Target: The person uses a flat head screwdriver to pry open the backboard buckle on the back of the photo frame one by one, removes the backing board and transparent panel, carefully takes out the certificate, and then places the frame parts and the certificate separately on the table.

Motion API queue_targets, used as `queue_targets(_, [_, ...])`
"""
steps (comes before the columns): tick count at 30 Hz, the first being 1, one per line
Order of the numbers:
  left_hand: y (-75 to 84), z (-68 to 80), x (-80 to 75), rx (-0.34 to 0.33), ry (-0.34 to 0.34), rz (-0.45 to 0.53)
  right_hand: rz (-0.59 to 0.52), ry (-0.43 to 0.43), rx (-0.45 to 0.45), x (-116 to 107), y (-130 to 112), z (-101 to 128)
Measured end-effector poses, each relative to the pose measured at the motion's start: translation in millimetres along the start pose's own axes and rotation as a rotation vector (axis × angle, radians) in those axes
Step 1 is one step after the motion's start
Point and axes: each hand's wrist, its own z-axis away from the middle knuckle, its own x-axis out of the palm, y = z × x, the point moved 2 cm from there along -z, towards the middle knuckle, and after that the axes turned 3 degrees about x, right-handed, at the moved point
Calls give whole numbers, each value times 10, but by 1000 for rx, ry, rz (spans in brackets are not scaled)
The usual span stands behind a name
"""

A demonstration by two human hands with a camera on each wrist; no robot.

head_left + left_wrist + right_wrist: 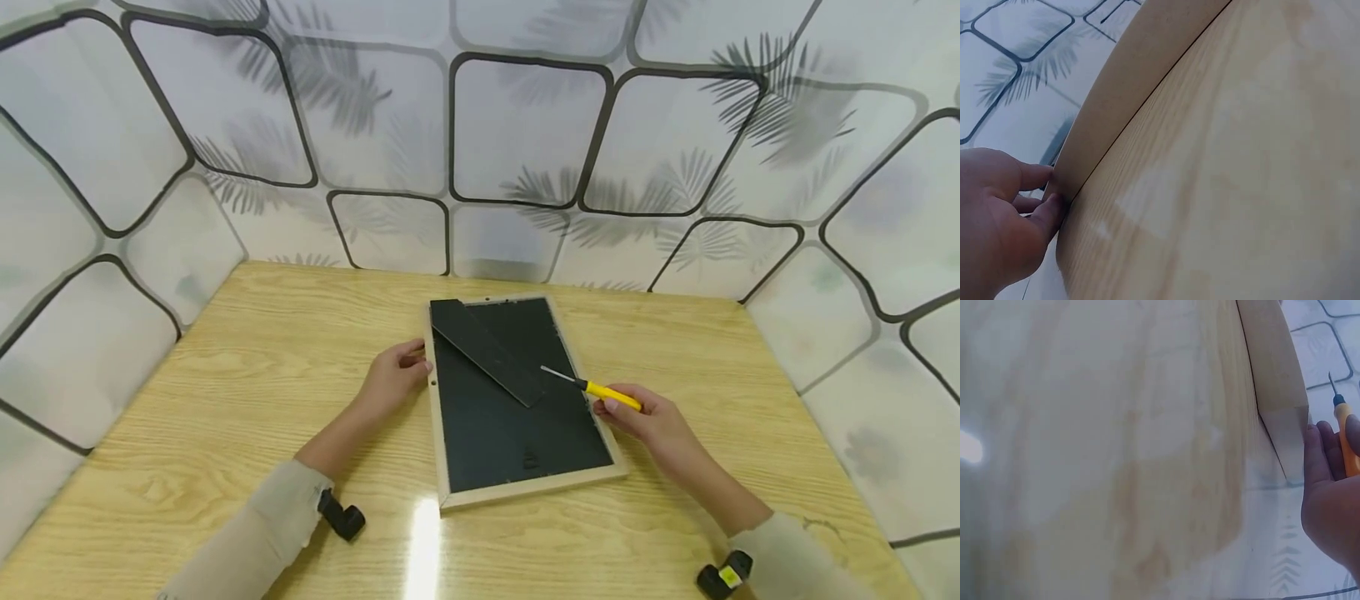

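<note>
A picture frame [442,450] with a pale wood border lies back side up on the table. Its black backing board [487,433] carries a black stand leg [487,354] set at a slant. My left hand [393,375] holds the frame's left edge, thumb and fingertips at the wooden side, as the left wrist view also shows. In my right hand [648,421] is a small screwdriver [615,395] with a yellow handle, its thin metal shaft pointing left over the backing. Fingers of that hand rest against the frame's right side.
The wood-grain table [300,333] spreads around the frame. Patterned pale curtains [525,133] with dark outlines and leaf prints enclose the back and both sides. Small metal tabs [513,300] line the frame's inner edge. A bright reflection shows on the near tabletop.
</note>
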Motion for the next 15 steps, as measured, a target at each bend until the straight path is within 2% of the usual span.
queue_targets(6, [0, -89, -43, -11, -32, 13, 40, -2, 42, 87, -20, 68])
queue_targets(15, [27, -177, -20, -10, -43, 34, 64, -7, 66, 143, -25, 153])
